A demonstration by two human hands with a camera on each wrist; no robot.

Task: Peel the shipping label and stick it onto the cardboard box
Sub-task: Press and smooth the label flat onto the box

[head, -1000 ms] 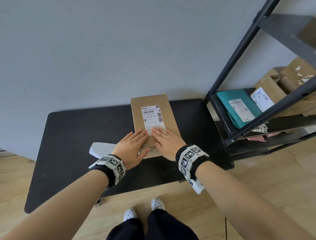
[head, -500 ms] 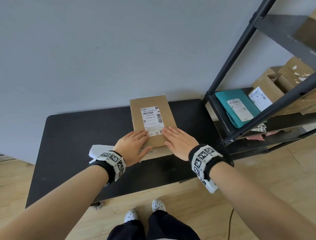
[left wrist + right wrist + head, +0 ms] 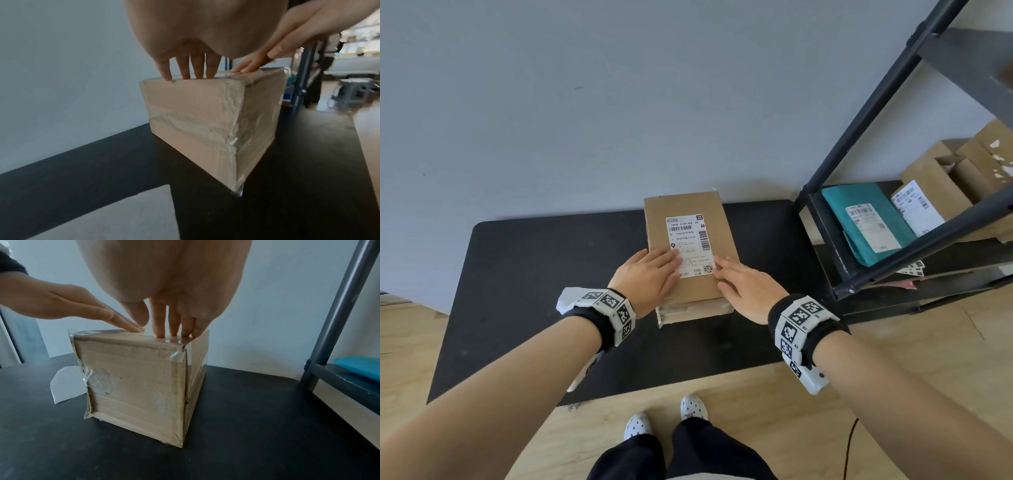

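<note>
A black table (image 3: 524,274) is set against a plain grey wall, on a light wood floor. A dark metal shelving rack (image 3: 859,144) is placed at the table's right end; a teal parcel (image 3: 866,219) with a label and several brown cartons (image 3: 941,185) are stored on its shelf. A scrap of white paper (image 3: 65,382) is seen on the table, left of the box and partly hidden by the left wrist in the head view.

The cardboard box (image 3: 688,212) is stood on the table near the wall, its long axis directed away from the person toward the wall. Clear tape is visible on its sides. The shipping label (image 3: 690,245) is laid flat on the top face, its long side aligned with the box and its printed top edge toward the wall.

The left hand (image 3: 650,281) is laid palm-down on the near left part of the top, fingers straight and close together, the tips overlapping the label's left edge. The right hand (image 3: 746,291) is laid palm-down on the near right, fingers straight and slightly parted, the tips at the label's lower right corner. Nothing is gripped by either hand.
</note>
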